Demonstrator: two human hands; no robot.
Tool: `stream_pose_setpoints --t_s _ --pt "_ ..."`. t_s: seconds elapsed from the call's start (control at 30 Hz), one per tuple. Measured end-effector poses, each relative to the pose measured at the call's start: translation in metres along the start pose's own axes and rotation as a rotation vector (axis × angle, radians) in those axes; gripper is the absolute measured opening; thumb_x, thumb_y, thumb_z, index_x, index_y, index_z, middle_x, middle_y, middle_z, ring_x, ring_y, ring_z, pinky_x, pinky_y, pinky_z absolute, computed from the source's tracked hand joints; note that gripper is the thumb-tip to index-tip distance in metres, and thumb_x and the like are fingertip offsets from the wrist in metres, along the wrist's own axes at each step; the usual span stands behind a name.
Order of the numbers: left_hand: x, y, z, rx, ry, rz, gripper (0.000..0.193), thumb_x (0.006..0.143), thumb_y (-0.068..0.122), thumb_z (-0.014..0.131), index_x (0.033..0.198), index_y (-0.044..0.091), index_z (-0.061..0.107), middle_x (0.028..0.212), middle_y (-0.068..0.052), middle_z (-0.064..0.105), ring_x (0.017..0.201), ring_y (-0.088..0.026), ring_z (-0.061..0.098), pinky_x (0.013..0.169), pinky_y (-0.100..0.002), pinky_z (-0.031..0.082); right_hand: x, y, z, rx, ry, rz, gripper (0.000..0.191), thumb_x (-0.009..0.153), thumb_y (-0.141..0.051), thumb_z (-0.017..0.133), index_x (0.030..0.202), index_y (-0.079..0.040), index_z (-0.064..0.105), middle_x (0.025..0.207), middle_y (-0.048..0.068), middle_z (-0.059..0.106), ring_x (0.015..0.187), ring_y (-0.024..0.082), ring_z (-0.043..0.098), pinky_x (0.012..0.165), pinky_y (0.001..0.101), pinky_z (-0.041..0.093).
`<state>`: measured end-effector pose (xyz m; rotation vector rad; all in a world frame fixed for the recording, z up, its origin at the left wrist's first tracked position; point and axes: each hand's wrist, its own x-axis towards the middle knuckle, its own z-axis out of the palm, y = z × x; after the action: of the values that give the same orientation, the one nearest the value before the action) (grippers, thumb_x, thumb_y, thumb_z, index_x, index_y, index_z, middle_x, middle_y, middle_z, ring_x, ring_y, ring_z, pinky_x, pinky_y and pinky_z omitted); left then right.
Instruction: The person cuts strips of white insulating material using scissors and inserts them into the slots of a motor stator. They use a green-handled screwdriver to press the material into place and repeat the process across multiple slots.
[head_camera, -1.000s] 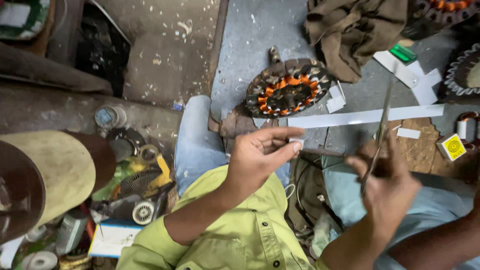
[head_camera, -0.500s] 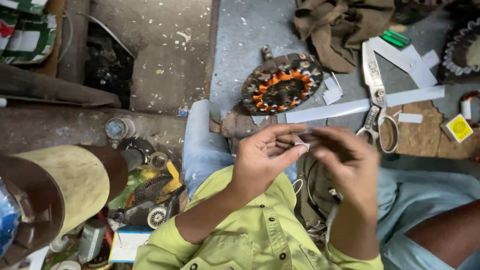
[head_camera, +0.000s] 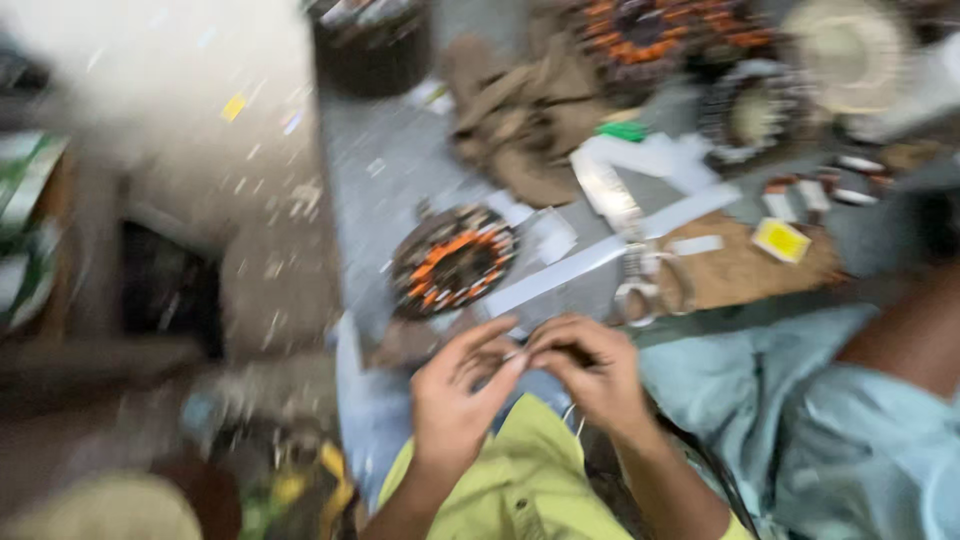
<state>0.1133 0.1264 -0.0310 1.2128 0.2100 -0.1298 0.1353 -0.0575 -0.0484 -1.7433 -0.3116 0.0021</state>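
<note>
The frame is smeared by head motion, so fine detail is lost. Both hands are held together low in the middle of the view, above the lap in a yellow-green shirt. The left hand is raised with its fingers stretched toward the right hand, whose fingers are curled inward. The fingertips of both hands meet at a small pale piece, perhaps a slip of paper or a wire end; what it is cannot be told, nor whether either hand truly pinches it or only touches it.

Just beyond the hands, on the grey floor, a round motor stator with orange copper windings is seen. A long white paper strip runs from beside it toward the right edge of the floor. Metal scissors lie across that strip, their handle loops nearest the right hand. A small yellow square tag lies on a brown board at the right, and a heap of brown cloth sits toward the far edge. A person in a light blue garment is seated at the right.

As a judgement: the small piece could easily be dropped into the lap or the clutter, since it is held only at the fingertips while the head is being swung. The scissors' blades lie close by and could be brushed.
</note>
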Motion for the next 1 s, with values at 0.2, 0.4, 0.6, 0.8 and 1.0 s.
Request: stream_pose_setpoints --t_s 0.2,0.4,0.6,0.8,1.0 --pt "0.003 -0.012 -0.011 0.041 0.057 -0.08 0.039 0.083 -0.006 0.075 0.121 -0.005 0.072 0.096 -0.009 0.075 0.086 -0.013 0.072 0.079 -0.027 0.058 0.013 -0.01 -0.009 0.058 0.236 0.162 0.008 0.092 0.001 0.073 0.099 0.0 0.075 0.091 0.011 0.076 0.081 0.02 0.072 0.075 0.0305 0.058" --pt "0.018 -0.037 -0.022 -0.144 -0.003 -0.069 0.022 0.087 -0.003 0.076 0.107 -0.011 0.076 0.093 -0.016 0.077 0.078 -0.017 0.071 0.07 -0.03 0.057 0.015 -0.032 -0.003 -0.075 0.102 -0.198 0.044 0.071 -0.005 0.084 0.112 0.004 0.07 0.114 0.016 0.07 0.108 0.025 0.069 0.093 0.0336 0.053" --pt "0.02 -0.047 -0.004 -0.329 0.0 -0.133 0.016 0.087 0.001 0.074 0.102 -0.005 0.076 0.09 -0.014 0.078 0.075 -0.018 0.071 0.063 -0.032 0.055 -0.005 0.01 0.018 0.164 0.23 -0.05 0.021 0.08 0.001 0.083 0.101 0.0 0.08 0.112 0.016 0.074 0.101 0.024 0.074 0.086 0.0342 0.061" --pt "0.022 0.022 0.007 0.684 0.175 0.862 0.032 0.084 0.012 0.082 0.114 0.011 0.074 0.108 -0.009 0.076 0.106 -0.027 0.071 0.095 -0.04 0.056 0.004 0.023 0.002 0.55 0.412 -0.026 0.01 0.089 0.002 0.073 0.098 0.005 0.072 0.109 0.018 0.072 0.096 0.024 0.071 0.085 0.0346 0.059" --pt "0.067 0.102 -0.016 0.834 0.296 0.819 0.067 0.079 0.02 0.085 0.136 0.001 0.056 0.126 -0.016 0.066 0.117 -0.036 0.062 0.103 -0.045 0.047 0.012 0.01 -0.02 0.241 0.526 0.201 0.017 0.09 -0.001 0.072 0.104 0.007 0.072 0.089 0.014 0.074 0.08 0.019 0.072 0.073 0.0289 0.054"
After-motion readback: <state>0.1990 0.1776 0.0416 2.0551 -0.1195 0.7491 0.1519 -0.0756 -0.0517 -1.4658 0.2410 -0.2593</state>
